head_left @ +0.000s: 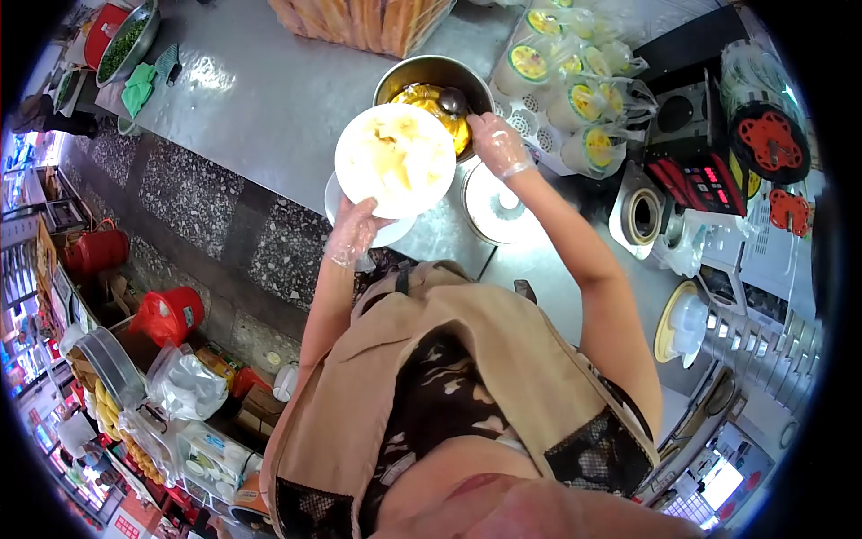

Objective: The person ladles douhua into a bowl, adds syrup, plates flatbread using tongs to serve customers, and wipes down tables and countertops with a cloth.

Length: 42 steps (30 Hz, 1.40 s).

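My left hand (pixel 355 232), in a clear plastic glove, grips the near rim of a white bowl (pixel 435 190). Pale yellowish food lies in the bowl, washed out by glare. Just beyond it stands a round metal pot (pixel 395 75) with glossy yellow-brown contents. My right hand (pixel 499 145), gloved too, is closed at the pot's right rim on a ladle (pixel 453 101); its dark rounded head is over the contents, and its handle is mostly hidden by my fingers. Beneath the held bowl, another white dish (pixel 395 234) shows in part. A round lid (pixel 490 208) rests right of it.
Sealed cups (pixel 528 63) in plastic bags crowd the counter (pixel 260 81) on the right, beside a machine with a red display (pixel 709 180). A large bag of brownish sticks (pixel 359 22) lies at the back. A green cloth (pixel 138 88) sits far left; a red bucket (pixel 180 310) stands below.
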Tool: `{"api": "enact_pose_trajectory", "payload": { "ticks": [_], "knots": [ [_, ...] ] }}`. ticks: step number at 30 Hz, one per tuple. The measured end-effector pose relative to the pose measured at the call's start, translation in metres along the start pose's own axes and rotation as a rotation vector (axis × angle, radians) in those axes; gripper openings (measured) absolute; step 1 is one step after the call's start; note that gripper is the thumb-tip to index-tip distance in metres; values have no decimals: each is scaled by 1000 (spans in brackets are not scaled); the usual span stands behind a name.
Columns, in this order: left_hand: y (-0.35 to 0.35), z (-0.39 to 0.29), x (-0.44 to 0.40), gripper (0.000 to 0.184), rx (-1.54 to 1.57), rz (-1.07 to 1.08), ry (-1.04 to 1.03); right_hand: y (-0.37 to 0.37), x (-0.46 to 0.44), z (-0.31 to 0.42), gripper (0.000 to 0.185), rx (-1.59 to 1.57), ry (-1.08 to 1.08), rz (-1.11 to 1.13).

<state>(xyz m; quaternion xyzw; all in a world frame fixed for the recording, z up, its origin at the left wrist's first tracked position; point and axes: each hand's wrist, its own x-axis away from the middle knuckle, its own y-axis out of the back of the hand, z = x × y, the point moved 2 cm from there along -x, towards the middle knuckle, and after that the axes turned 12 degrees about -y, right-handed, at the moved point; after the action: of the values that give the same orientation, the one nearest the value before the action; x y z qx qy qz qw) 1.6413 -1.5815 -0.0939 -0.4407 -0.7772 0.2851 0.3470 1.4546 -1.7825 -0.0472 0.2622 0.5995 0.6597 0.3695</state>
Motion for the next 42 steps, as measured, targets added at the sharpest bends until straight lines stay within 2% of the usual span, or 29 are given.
{"api": "enact_pose_trajectory", "payload": {
  "ticks": [1,3,5,8,11,13,15,17,23,25,27,29,32,34,35,37,38,40,41,42],
  "knots": [
    [-1,-2,1,63,-3,1,-1,-16,-5,-4,25,-2,-1,-2],
    [-1,-6,3,64,22,23,-11,-24,-12,-5,18,-181,-81,-190],
    [2,-7,4,64,10,13,-8,-18,-12,-13,16,-429,-345,-191],
    [11,-7,3,65,6,12,-14,1,-15,-28,18,-555,-470,-113],
    [9,-8,3,63,-12,14,-29,37,-14,-31,18,-617,-489,-120],
    [5,-10,2,61,-32,9,-38,67,-8,-23,18,-624,-448,-165],
    [4,-10,-1,65,-18,66,-66,97,-1,-12,17,-766,-401,-158],
    [6,-8,-4,65,-15,56,-55,124,6,1,17,-745,-396,-129],
    [8,-6,-12,63,-7,89,-7,134,35,38,16,-718,-322,-43],
    [7,-8,-12,60,-12,90,6,133,48,54,22,-425,123,-247],
    [8,-10,-14,60,3,103,14,128,77,68,31,-187,324,-243],
    [7,-14,-14,61,7,114,7,120,85,65,37,-210,332,-211],
    [4,-25,-10,64,10,129,13,94,85,44,30,-151,61,-561],
    [4,-32,-5,67,16,124,17,59,71,18,22,-388,-273,-482],
    [5,-35,-3,66,26,137,24,30,62,-2,17,-460,-351,-455],
    [8,-42,5,65,35,136,12,-15,45,-29,20,-627,-519,-287],
    [7,-45,12,65,53,156,-3,-33,35,-38,20,-638,-500,-272],
    [10,-48,29,64,64,152,-48,-63,17,-47,29,-596,-656,-25],
    [11,-48,38,65,77,144,-47,-61,11,-43,40,-501,-648,-77],
    [11,-49,48,65,90,138,-49,-63,7,-44,42,-448,-662,-85]
  ]
}}
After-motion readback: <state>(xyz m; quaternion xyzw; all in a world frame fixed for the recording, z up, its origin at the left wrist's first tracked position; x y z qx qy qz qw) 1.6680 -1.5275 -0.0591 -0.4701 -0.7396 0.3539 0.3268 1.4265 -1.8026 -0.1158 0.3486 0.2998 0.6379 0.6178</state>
